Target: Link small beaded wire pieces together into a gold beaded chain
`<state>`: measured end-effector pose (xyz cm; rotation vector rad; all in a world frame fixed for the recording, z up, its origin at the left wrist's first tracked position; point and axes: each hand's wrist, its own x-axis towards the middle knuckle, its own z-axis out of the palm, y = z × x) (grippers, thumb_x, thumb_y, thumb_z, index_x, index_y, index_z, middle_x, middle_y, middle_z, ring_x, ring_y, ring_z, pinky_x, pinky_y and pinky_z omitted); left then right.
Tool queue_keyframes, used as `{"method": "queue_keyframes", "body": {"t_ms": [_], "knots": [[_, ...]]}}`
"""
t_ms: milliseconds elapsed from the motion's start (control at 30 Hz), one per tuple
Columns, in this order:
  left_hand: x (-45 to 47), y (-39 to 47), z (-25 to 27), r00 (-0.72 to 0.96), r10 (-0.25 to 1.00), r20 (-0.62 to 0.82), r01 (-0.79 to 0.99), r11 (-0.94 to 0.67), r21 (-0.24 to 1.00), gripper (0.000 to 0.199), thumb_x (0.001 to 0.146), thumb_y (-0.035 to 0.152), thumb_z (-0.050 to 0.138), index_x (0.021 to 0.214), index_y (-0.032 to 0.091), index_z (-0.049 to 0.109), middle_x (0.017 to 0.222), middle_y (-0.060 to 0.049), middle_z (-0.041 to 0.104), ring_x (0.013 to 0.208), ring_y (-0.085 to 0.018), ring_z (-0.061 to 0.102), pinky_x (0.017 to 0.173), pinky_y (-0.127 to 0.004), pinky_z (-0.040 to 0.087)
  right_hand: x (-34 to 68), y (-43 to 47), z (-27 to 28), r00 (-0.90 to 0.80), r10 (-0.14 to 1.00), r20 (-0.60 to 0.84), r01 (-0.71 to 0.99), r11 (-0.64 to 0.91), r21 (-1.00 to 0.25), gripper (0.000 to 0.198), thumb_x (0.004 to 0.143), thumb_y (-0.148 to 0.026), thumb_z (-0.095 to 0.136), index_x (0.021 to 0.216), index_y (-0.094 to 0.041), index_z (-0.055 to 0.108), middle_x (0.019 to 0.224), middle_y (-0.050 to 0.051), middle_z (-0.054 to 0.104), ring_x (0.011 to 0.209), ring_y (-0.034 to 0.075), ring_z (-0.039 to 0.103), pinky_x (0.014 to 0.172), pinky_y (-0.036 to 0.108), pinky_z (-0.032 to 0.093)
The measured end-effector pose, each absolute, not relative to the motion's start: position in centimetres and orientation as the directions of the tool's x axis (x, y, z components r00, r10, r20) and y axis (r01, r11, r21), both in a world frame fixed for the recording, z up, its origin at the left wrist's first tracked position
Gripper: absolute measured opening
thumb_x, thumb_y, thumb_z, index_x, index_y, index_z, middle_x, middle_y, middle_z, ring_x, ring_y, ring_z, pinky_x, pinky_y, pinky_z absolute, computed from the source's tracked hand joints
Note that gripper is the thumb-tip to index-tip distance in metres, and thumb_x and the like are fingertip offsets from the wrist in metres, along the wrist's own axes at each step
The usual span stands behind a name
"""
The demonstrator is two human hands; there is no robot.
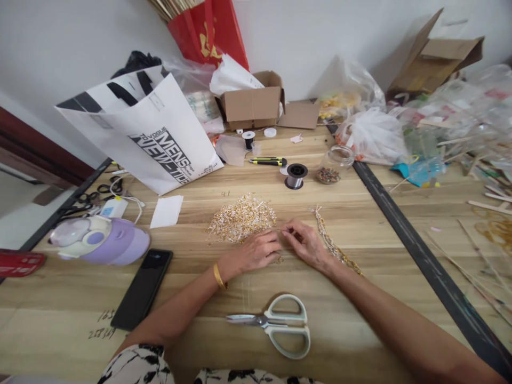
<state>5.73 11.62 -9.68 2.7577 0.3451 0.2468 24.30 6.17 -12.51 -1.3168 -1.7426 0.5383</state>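
The white bag (pixel 116 133) reads "MENS"; the tabletop (pixel 336 336) bears "165". Beside gold pieces (pixel 242 217), right fingers (pixel 295 244) meet; left fingers (pixel 269 247), I cannot tell.

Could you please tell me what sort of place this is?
It looks like a small craft workspace, perhaps at home: a wooden table with a pile of tiny gold-coloured pieces, scissors and a spool.
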Motion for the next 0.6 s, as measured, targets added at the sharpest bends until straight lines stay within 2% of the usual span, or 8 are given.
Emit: {"method": "queue_keyframes", "body": {"t_ms": [133,267,333,467,533,600], "knots": [[5.7,12.0,-9.7,0.959,0.250,0.135,0.208,-0.942,0.265,0.015,0.090,0.013,0.046,0.087,0.015,0.061,0.091,-0.008,0.057,0.092,-0.020,0.054,0.083,-0.033,0.046,24.3,6.2,-12.5,-0.052,0.927,0.371,0.536,0.339,-0.773,0.015,0.091,-0.027,0.049,0.083,-0.018,0.058,0.070,0.002,0.058,0.061,0.014,0.053,0.055,0.025,0.041],[5.2,12.9,-9.4,0.973,0.208,0.097,0.199,-0.976,0.091,0.020,0.091,0.010,0.040,0.083,0.014,0.058,0.090,-0.009,0.056,0.092,-0.022,0.052,0.084,-0.036,0.046,24.3,6.3,-12.5,-0.046,0.934,0.353,0.539,0.321,-0.779,0.017,0.091,-0.029,0.048,0.082,-0.018,0.058,0.070,0.002,0.058,0.062,0.014,0.053,0.055,0.024,0.041],[4.6,13.4,-9.2,0.968,0.225,0.111,0.222,-0.974,0.034,0.020,0.091,0.010,0.039,0.085,0.013,0.058,0.094,-0.010,0.057,0.096,-0.023,0.052,0.086,-0.038,0.046,24.3,6.3,-12.4,-0.038,0.938,0.345,0.536,0.310,-0.785,0.018,0.091,-0.029,0.048,0.082,-0.018,0.058,0.069,0.002,0.058,0.062,0.014,0.053,0.054,0.024,0.041],[3.2,13.8,-9.4,0.938,0.284,0.199,0.281,-0.959,0.044,0.024,0.094,0.016,0.037,0.106,0.014,0.058,0.115,-0.011,0.058,0.113,-0.024,0.050,0.099,-0.042,0.041,24.3,6.3,-12.3,-0.028,0.941,0.337,0.526,0.301,-0.795,0.016,0.090,-0.028,0.049,0.082,-0.018,0.059,0.069,0.002,0.057,0.061,0.013,0.053,0.054,0.024,0.041],[2.4,13.4,-9.7,0.939,0.288,0.190,0.286,-0.958,0.040,0.033,0.096,0.022,0.037,0.124,0.014,0.051,0.134,-0.011,0.050,0.130,-0.026,0.038,0.108,-0.045,0.032,24.2,6.3,-12.3,-0.030,0.942,0.333,0.526,0.299,-0.797,0.015,0.090,-0.027,0.050,0.083,-0.018,0.059,0.069,0.002,0.058,0.061,0.013,0.053,0.055,0.024,0.042],[1.7,12.8,-9.9,0.953,0.278,0.118,0.275,-0.960,0.042,0.045,0.096,0.032,0.038,0.138,0.016,0.039,0.147,-0.010,0.038,0.141,-0.027,0.023,0.113,-0.046,0.023,24.2,6.3,-12.3,-0.024,0.943,0.331,0.530,0.292,-0.796,0.014,0.089,-0.027,0.050,0.082,-0.018,0.059,0.069,0.002,0.059,0.061,0.013,0.054,0.055,0.024,0.042]]}}
